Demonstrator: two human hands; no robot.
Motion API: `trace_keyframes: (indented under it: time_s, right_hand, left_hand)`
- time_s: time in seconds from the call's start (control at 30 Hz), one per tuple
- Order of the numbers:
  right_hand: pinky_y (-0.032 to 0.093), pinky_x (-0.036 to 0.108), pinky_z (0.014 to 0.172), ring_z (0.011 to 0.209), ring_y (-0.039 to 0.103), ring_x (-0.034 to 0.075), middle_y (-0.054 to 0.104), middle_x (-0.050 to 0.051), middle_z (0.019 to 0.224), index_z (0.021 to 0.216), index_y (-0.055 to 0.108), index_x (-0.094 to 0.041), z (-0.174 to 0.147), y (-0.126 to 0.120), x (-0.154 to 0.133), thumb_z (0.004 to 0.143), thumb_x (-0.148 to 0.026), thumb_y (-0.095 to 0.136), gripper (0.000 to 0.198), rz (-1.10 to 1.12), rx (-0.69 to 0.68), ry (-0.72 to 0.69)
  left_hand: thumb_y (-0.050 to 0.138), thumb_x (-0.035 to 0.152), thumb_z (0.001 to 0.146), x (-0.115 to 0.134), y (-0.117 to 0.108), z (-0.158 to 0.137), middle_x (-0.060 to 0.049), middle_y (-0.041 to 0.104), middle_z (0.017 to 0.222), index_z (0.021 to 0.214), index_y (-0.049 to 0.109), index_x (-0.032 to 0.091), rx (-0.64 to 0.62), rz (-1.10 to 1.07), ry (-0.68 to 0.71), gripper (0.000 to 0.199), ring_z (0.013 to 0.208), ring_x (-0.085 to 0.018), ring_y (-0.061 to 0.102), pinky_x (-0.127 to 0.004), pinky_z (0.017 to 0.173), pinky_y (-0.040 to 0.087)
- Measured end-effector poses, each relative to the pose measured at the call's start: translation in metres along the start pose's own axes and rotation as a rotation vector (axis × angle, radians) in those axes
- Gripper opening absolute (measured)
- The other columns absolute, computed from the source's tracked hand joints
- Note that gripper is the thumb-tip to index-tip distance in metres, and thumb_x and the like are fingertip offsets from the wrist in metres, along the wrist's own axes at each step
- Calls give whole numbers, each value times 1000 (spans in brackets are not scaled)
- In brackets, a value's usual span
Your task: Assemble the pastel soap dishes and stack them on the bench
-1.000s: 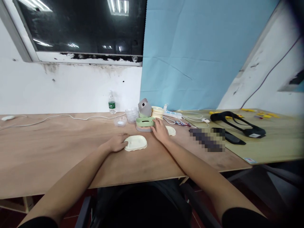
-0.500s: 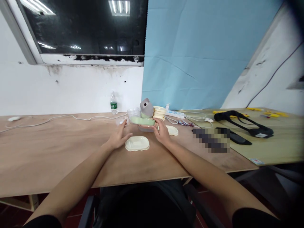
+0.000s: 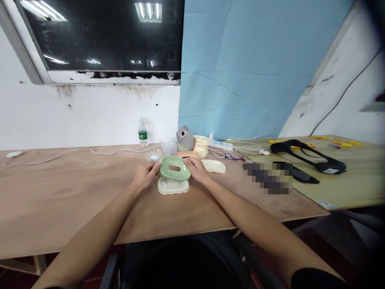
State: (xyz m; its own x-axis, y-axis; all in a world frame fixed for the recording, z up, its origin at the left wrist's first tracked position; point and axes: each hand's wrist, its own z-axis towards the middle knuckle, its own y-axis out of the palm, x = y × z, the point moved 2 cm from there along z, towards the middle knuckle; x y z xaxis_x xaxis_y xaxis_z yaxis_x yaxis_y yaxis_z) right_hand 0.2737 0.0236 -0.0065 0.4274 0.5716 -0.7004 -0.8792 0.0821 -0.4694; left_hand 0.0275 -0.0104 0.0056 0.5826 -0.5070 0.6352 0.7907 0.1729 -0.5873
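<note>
A light green oval dish with a slot in its middle, like a soap dish (image 3: 181, 173), is held up between both hands and tilted toward me. My left hand (image 3: 143, 175) pinches its left end, and my right hand (image 3: 197, 169) grips the upper right edge. Just below and behind it a cream oval tray (image 3: 173, 187) rests on the table, partly covered by the green dish. To the right of my right hand lies another cream oval piece (image 3: 214, 165). An orange-pink dish (image 3: 187, 154) shows behind the green one.
At the back stand a stack of cream dishes (image 3: 201, 145), a grey container (image 3: 184, 138), clear plastic cups (image 3: 168, 146) and a water bottle (image 3: 142, 132). White cables (image 3: 93, 149) run along the wall. A black strap-like frame (image 3: 309, 156) lies on the right table.
The green dish has come nearer and tipped, showing its slotted face. My left hand, earlier apart from it, has closed on its left end. The orange-pink dish behind is more exposed.
</note>
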Motion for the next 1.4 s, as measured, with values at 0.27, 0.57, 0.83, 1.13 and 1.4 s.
trace_keyframes:
  time_s: [0.27,0.57,0.83,1.13,1.4]
  right_hand:
    - [38,26,62,70,52,16,60,2,72,78,63,-15,-1,7,13,85,-56,48,45,1,-249,144]
    - [32,25,57,66,49,15,55,0,67,68,57,-16,-2,13,12,82,-60,50,48,-96,-367,227]
    - [32,24,56,65,49,13,55,-1,67,71,58,-16,-3,12,10,80,-65,52,51,-101,-400,288]
    - [31,25,55,64,52,15,60,1,68,73,64,-16,-5,14,16,81,-65,50,53,-229,-396,225]
    - [32,24,57,68,54,15,63,1,73,78,64,-16,-7,14,20,84,-62,49,49,-232,-382,215]
  left_hand:
    - [32,53,95,-5,4,-1,1,52,56,57,48,17,-220,210,157,54,54,-11,46,-24,56,31]
    - [27,53,96,-19,12,1,2,49,56,58,48,16,-374,168,173,56,54,-10,44,-24,56,30]
    - [37,59,90,-23,15,1,4,39,51,55,42,17,-404,192,125,55,49,-9,36,-24,51,25]
    - [46,61,85,-21,16,0,5,39,49,54,41,18,-416,273,179,54,47,-8,34,-25,50,23]
    - [45,61,86,-26,19,0,4,43,50,54,44,18,-395,286,176,53,48,-9,37,-25,50,25]
